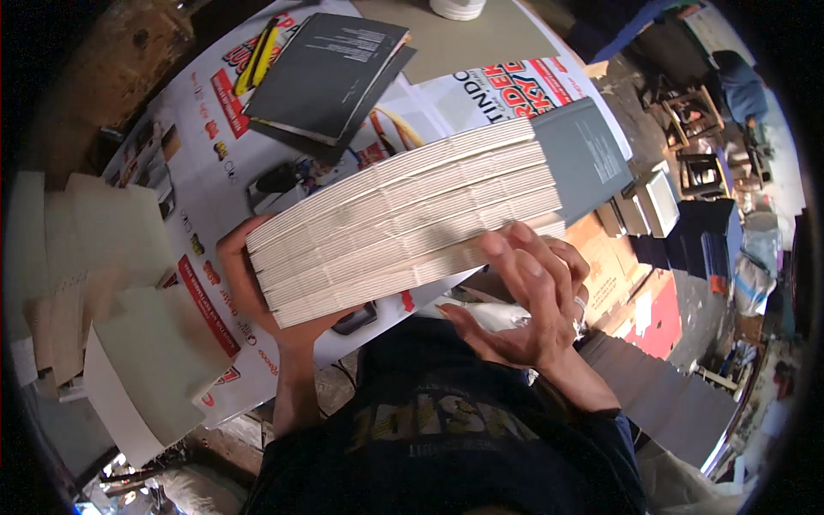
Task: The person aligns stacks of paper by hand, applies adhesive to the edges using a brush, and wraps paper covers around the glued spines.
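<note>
"Is the page stack [403, 227] rough?"
"Looks it: matt paper, ridged along the stitching."
"And the far dark booklet [330, 73]?"
"Matt, smooth cover."
"Tabletop [184, 129]?"
"Smooth printed sheeting, slightly glossy."

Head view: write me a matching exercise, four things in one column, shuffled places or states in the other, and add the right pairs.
1. Left hand
2. Right hand
3. Yellow tools
4. White object

A. beside the dark books
B. cut off by the picture's top edge
C. around the left end of the page stack
D. wears a ring

Pairs: 1-C, 2-D, 3-A, 4-B
</note>
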A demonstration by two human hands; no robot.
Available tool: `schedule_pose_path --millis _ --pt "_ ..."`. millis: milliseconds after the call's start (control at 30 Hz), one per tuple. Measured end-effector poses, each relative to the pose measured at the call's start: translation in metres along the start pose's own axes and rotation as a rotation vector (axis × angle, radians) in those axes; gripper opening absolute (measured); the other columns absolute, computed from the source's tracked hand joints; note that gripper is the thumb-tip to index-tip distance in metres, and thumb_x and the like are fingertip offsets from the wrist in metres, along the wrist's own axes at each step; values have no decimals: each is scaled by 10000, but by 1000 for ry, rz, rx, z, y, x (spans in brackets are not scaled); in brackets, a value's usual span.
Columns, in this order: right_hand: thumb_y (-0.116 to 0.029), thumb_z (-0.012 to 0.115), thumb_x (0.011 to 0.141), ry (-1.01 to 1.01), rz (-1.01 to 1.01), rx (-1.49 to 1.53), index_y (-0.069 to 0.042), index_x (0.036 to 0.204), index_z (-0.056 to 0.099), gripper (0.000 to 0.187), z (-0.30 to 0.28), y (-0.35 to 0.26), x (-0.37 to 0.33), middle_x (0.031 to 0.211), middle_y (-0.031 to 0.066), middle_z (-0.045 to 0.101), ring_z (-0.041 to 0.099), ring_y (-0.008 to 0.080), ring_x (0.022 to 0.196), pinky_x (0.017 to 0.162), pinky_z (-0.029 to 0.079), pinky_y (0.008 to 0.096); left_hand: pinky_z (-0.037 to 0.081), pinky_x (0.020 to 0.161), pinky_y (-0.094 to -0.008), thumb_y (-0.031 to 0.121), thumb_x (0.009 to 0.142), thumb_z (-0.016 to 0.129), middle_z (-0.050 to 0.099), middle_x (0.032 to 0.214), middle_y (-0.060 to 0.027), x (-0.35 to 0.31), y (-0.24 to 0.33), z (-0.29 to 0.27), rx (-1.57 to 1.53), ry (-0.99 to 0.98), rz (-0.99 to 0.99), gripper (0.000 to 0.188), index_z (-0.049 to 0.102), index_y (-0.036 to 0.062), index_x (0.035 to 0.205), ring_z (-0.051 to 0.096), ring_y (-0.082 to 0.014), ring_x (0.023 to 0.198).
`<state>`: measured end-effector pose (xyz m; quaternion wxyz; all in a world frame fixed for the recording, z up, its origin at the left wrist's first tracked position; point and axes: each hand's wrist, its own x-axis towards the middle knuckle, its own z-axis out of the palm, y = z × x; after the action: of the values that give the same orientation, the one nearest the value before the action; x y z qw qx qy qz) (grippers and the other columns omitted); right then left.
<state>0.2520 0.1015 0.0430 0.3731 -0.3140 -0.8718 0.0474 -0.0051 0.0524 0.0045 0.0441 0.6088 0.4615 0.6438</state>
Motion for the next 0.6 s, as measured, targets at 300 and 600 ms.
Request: schedule_pose_path --millis 300,600 --pt "-337 870 713 -37 -152 12 -105 1126 697 505 -10 7 7 1114 -4 736 648 180 1132 895 438 409 477 776 -381 429 537 985 593 1068 -142 -5 4 7 106 27 -100 968 432 -12 1197 616 -250 918" --pt "-519 928 596 -68 -69 -39 43 1301 528 987 -16 27 13 1211 146 675 609 293 1117 972 388 476 464 802 -395 489 533 969 566 1031 -120 -18 -13 7 169 106 -84 941 471 -8 1158 598 -259 933"
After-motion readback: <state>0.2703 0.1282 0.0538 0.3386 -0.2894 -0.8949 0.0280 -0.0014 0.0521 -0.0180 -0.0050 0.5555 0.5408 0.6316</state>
